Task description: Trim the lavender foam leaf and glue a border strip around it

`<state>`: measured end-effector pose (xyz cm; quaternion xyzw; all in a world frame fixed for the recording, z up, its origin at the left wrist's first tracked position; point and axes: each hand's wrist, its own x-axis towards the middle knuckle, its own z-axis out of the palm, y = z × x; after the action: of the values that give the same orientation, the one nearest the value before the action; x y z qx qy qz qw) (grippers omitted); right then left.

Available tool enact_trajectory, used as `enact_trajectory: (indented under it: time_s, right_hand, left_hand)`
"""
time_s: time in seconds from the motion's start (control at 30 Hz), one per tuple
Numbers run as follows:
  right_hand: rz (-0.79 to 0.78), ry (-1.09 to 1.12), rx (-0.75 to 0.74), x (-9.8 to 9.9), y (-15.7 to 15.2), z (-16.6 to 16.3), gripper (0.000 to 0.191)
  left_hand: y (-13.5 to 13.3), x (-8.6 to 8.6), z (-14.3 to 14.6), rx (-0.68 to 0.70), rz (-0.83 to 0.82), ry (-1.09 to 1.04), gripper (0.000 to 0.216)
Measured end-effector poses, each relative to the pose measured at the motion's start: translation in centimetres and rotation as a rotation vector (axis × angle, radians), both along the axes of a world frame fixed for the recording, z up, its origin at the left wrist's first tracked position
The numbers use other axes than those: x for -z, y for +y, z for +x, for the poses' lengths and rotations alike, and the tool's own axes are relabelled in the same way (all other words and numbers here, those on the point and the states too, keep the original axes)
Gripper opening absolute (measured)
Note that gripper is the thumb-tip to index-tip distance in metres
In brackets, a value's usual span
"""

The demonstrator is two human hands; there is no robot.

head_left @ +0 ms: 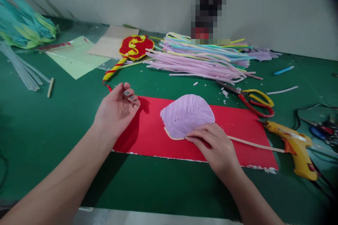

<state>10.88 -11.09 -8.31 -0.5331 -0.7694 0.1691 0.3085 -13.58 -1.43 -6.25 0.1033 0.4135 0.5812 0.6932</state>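
A purple leaf-shaped panel [185, 114], built from rows of fuzzy pipe cleaners, lies on a red board [245, 126]. My right hand [216, 146] pinches a cream pipe cleaner [256, 143] against the panel's lower edge. One stretch of it borders the lower left rim, and the loose tail runs out to the right from under my hand. My left hand [118, 109] hovers above the board's left end, palm turned up and fingers loosely curled, with nothing in it.
Scissors [253, 100] and a yellow glue gun [295, 144] lie at the right. Behind the board are piled pipe cleaners [200, 59] and a red-and-yellow fan ornament [136, 47]. Clear glue sticks [25, 68] rest at the left, near a pale green sheet [74, 59].
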Motion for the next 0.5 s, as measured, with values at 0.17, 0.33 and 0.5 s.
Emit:
enact_trajectory:
  time_s: [0.17,0.33,0.5]
  right_hand:
    - [0.016,0.004,-0.013,-0.02,0.02,0.04,0.008]
    - [0.034,-0.002,-0.019,0.04,0.05,0.06,0.008]
    - [0.035,-0.007,-0.021,0.06,0.03,0.11,0.009]
  left_hand:
    - [-0.10,-0.33,0.07,-0.089,-0.078,-0.100,0.027]
    - [-0.11,-0.50,0.30,-0.073,-0.069,-0.088,0.026]
    - [-0.95,-0.43,0.85,0.096,0.162,0.285,0.015]
